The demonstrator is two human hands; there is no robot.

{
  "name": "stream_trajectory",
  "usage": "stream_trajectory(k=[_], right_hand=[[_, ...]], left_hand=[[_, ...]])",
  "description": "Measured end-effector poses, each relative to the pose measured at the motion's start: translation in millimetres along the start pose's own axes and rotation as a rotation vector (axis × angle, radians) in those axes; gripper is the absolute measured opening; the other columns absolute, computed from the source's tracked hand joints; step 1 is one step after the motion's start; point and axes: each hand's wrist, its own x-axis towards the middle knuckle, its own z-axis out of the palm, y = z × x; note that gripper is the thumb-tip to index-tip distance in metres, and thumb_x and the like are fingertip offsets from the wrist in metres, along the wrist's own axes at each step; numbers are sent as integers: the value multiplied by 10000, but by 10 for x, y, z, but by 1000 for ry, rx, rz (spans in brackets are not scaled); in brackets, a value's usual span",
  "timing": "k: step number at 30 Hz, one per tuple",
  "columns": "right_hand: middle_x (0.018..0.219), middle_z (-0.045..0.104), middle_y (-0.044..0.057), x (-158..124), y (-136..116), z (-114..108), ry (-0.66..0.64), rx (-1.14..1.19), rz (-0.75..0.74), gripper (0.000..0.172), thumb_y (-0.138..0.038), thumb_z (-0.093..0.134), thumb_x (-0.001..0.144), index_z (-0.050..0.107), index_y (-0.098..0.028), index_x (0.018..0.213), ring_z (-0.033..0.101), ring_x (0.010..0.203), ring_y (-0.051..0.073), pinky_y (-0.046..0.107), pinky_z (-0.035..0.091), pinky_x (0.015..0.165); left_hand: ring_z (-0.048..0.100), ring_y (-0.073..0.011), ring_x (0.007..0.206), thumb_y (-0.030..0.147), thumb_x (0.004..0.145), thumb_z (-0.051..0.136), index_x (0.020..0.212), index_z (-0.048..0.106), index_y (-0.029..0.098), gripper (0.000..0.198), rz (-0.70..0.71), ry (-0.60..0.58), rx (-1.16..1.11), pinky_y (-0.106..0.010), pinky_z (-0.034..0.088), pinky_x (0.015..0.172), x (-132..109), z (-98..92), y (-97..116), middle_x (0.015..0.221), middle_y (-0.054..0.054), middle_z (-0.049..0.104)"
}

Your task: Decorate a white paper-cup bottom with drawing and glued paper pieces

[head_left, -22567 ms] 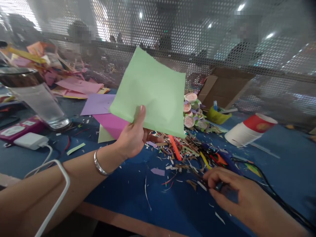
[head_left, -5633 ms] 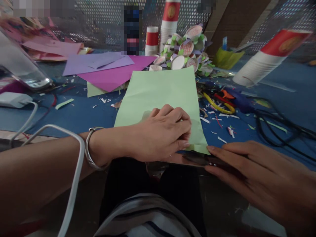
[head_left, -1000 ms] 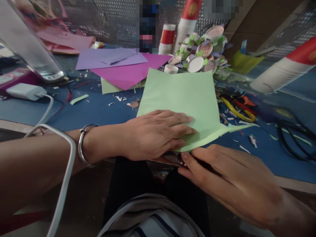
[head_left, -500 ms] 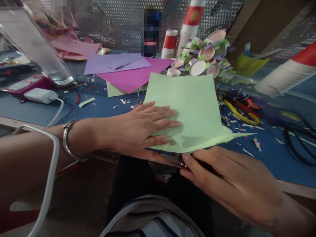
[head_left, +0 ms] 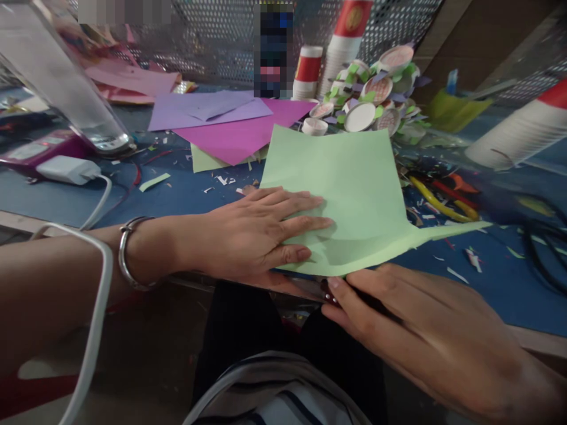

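A light green sheet of paper (head_left: 354, 177) lies on the blue table top (head_left: 177, 198) at its near edge. My left hand (head_left: 261, 236), with a silver bangle on the wrist, lies open and flat on the sheet's near left part. My right hand (head_left: 420, 330) is closed round a small dark tool (head_left: 330, 292) right at the sheet's near edge; I cannot make out what the tool is. A narrow green strip (head_left: 452, 231), still joined to the sheet, trails to the right from that edge.
Purple paper (head_left: 208, 109) and magenta paper (head_left: 239, 133) lie behind the sheet. A cluster of decorated paper cups (head_left: 372, 100), stacked red and white cups (head_left: 349, 35), yellow-handled scissors (head_left: 443, 198), black cables (head_left: 544, 254), a glass (head_left: 66, 88) and a white charger (head_left: 66, 169) crowd the table.
The green strip now reaches farther to the right than half a second ago. My left hand stays flat on the sheet and my right hand stays at its near edge.
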Motion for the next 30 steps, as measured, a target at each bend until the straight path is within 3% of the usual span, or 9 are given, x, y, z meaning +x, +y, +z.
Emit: stream_trajectory(k=[7,14,19,22,27,30], right_hand=[[869,716,48,124,-47,39,2,59,9,130,-154,568,1014,693,-117,1012,607,737,171,354,404,644],[810,708,41,316,-113,88,27,52,-5,184,-148,543,1007,719,-122,960,595,697,181,357,390,591],[800,720,56,423,-147,103,75,28,-50,191,-122,560,988,722,-136,888,619,701,189,343,419,600],[797,719,67,426,-157,114,98,8,-60,170,-119,572,985,726,-119,914,619,696,189,341,425,597],[821,732,92,401,-180,122,123,25,-44,137,-127,615,971,720,-51,1011,644,722,204,342,463,616],[833,737,97,405,-203,151,147,15,-37,137,-132,650,949,709,-47,1038,653,736,224,352,490,633]], left_hand=[[256,-341,1565,575,1032,413,1582,350,175,684,-31,-33,-6,-520,194,1230,-33,13,-29,1662,-164,360],[217,-301,1585,458,1074,310,1584,352,211,568,-76,-69,-76,-511,162,1241,-17,-17,-32,1688,-139,314],[188,-307,1593,420,1089,247,1604,318,153,585,-88,-140,-67,-509,146,1251,6,-70,-25,1695,-156,288],[162,-307,1600,411,1078,312,1597,331,163,575,-30,-137,-58,-511,148,1256,-12,-78,-42,1695,-145,294],[208,-359,1585,405,1020,453,1497,495,182,528,34,-115,-89,-592,180,1237,-10,-95,-47,1651,-169,379],[221,-383,1577,394,987,495,1486,508,177,544,-22,-155,-124,-629,191,1226,13,-124,-39,1657,-182,360]])
